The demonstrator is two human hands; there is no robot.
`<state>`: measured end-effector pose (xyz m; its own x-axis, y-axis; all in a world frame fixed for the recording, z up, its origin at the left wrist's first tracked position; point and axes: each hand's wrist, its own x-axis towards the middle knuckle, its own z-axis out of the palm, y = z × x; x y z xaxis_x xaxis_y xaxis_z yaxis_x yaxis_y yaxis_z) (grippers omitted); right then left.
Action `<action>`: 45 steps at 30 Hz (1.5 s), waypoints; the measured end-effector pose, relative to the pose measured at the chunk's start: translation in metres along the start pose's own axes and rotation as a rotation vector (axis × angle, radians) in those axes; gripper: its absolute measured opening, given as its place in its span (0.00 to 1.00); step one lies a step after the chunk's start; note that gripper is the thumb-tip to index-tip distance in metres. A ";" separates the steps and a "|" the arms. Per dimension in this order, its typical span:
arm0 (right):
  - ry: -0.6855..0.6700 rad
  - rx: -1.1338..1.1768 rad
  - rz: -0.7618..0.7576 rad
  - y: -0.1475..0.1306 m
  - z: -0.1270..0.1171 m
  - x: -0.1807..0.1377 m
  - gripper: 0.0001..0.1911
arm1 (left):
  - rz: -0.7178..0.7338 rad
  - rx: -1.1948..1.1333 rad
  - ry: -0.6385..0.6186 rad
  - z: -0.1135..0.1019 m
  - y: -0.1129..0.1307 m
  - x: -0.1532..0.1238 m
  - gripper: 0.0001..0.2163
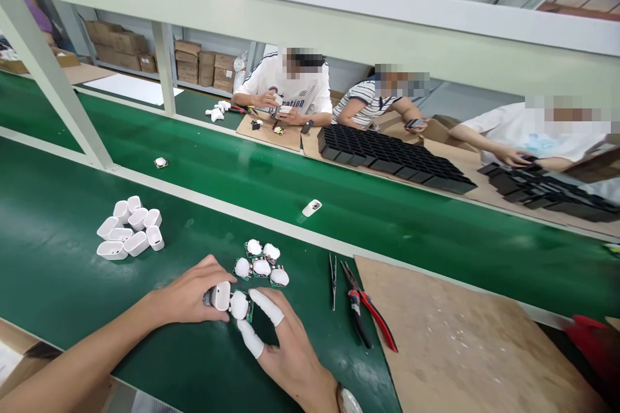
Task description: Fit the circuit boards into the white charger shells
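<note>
The left hand (188,297) is closed around a small white housing (221,295), thumb over the top. The fingers underneath are hidden, so I can't see how they grip. Its open end touches a white-capped board (239,305), which sits at the fingertips of the right hand (290,352). That hand's thumb and forefinger wear white finger cots (267,307) and lie on either side of the board. I cannot tell whether they pinch it or just rest against it. The other right-hand fingers are out of sight, and the wrist is cut off by the bottom edge.

Just beyond both sets of fingertips is a cluster of similar boards (261,264). Their green edges barely show under the white caps. Further out past the left knuckles is a pile of empty housings (130,229). To the outer side of the right forefinger lie tweezers (333,279) and red-handled pliers (365,310), whose handles rest on a cardboard sheet (460,335).
</note>
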<state>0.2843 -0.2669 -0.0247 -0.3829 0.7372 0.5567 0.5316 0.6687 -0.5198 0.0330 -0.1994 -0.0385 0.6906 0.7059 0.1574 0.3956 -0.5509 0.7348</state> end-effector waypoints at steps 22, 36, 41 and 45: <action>-0.203 -0.194 -0.070 -0.008 0.001 0.021 0.22 | 0.091 -0.059 0.038 0.008 0.003 -0.001 0.23; -0.245 -0.157 -0.124 0.003 0.016 0.025 0.13 | -0.150 -0.112 -0.006 0.008 -0.001 0.000 0.24; -0.203 -0.099 -0.193 0.010 0.019 0.032 0.17 | -0.188 -0.142 -0.048 0.007 -0.003 -0.009 0.34; -0.233 -0.216 -0.327 0.015 0.022 0.031 0.10 | -0.171 -0.141 -0.071 0.005 -0.001 -0.012 0.37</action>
<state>0.2637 -0.2315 -0.0299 -0.7034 0.5096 0.4954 0.4908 0.8525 -0.1801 0.0281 -0.2096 -0.0443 0.6638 0.7476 -0.0203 0.4252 -0.3550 0.8326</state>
